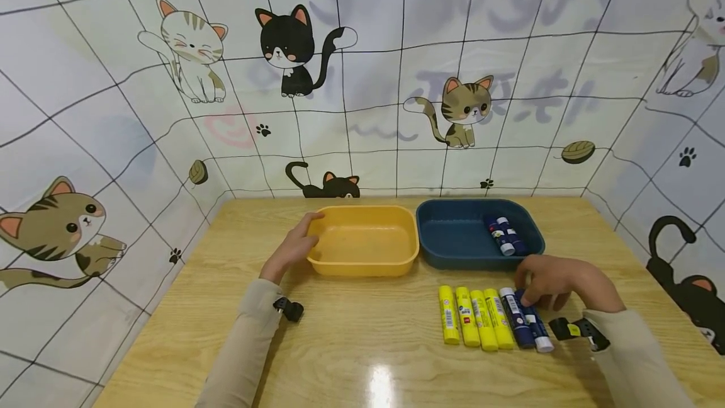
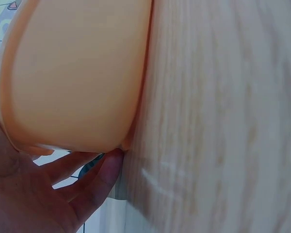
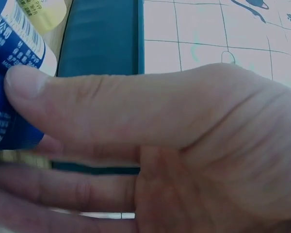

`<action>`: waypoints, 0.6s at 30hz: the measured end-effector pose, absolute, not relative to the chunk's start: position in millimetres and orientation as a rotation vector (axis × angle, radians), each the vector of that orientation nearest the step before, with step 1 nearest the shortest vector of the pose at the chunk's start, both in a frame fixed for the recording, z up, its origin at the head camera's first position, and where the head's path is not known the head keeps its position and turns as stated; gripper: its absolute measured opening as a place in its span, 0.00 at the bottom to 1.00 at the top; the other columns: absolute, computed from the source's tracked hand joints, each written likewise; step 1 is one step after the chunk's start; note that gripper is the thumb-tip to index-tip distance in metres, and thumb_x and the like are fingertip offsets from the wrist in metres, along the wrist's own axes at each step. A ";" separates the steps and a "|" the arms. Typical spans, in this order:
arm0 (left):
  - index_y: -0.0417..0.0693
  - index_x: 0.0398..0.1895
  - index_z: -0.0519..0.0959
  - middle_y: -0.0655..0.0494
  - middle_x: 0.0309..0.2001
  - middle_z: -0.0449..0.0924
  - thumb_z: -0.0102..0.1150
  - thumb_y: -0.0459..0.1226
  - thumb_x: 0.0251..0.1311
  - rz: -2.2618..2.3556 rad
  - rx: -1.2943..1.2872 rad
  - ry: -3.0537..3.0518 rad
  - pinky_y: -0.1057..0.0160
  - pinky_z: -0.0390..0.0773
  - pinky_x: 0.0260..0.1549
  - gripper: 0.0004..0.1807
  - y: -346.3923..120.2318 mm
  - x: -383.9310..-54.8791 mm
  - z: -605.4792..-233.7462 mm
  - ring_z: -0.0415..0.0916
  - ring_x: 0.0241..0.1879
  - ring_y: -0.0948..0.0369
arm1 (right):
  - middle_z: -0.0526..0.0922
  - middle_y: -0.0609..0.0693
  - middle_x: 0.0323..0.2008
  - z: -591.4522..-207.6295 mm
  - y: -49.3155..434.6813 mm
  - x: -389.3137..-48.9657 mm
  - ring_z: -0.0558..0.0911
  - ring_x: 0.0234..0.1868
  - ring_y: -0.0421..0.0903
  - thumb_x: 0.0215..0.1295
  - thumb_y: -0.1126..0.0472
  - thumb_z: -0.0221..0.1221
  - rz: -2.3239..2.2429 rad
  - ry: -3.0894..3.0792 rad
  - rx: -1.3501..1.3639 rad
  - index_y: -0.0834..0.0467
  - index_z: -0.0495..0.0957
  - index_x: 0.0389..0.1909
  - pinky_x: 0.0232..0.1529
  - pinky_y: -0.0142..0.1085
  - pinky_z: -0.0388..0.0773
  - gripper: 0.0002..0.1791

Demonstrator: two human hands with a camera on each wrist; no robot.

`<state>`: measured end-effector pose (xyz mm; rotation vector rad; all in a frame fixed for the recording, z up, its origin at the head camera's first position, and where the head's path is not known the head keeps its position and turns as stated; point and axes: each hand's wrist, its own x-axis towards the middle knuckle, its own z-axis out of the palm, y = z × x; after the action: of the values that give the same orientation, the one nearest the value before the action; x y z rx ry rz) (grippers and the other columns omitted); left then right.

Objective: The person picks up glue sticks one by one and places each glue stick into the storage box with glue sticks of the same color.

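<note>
One blue glue stick (image 1: 537, 327), pinched in the right hand (image 1: 557, 279), seems light, stiff, slippery; best held mid-barrel. The left hand (image 1: 289, 249) grips the yellow tray (image 1: 362, 268).

Indoor nook: wood-grain table (image 1: 351, 339), cat-print walls (image 1: 374, 93)

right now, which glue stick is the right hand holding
The rightmost glue stick in the row: dark blue, near end white. Its blue neighbour is white at the far end; the other four are yellow.
</note>
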<state>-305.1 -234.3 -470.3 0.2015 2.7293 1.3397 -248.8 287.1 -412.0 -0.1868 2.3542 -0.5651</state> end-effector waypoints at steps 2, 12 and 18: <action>0.53 0.79 0.59 0.43 0.81 0.55 0.43 0.32 0.68 1.348 0.203 2.727 0.45 0.63 0.66 0.34 -233.5 -305.4 -470.1 0.60 0.72 0.46 | 0.84 0.56 0.41 -411.6 288.8 -248.4 0.85 0.40 0.50 0.63 0.57 0.69 -0.555 2.364 -0.161 0.65 0.77 0.53 0.41 0.49 0.86 0.23; 0.49 0.78 0.61 0.41 0.80 0.58 0.44 0.31 0.66 1.352 0.223 2.740 0.44 0.62 0.67 0.34 -232.6 -300.1 -468.7 0.62 0.71 0.45 | 0.85 0.53 0.35 -412.2 302.4 -247.6 0.84 0.37 0.48 0.66 0.59 0.66 -0.515 2.379 -0.125 0.65 0.81 0.48 0.39 0.48 0.86 0.15; 0.51 0.78 0.61 0.41 0.80 0.58 0.43 0.32 0.66 1.331 0.219 2.758 0.45 0.64 0.65 0.34 -233.0 -303.0 -469.0 0.64 0.67 0.44 | 0.84 0.52 0.30 -411.1 307.0 -246.9 0.82 0.33 0.49 0.66 0.51 0.67 -0.499 2.389 -0.109 0.62 0.83 0.35 0.35 0.44 0.84 0.16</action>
<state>-303.0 -233.0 -469.0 0.2192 2.7581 1.3307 -246.9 307.0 -411.1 -0.1086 2.3888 -0.4985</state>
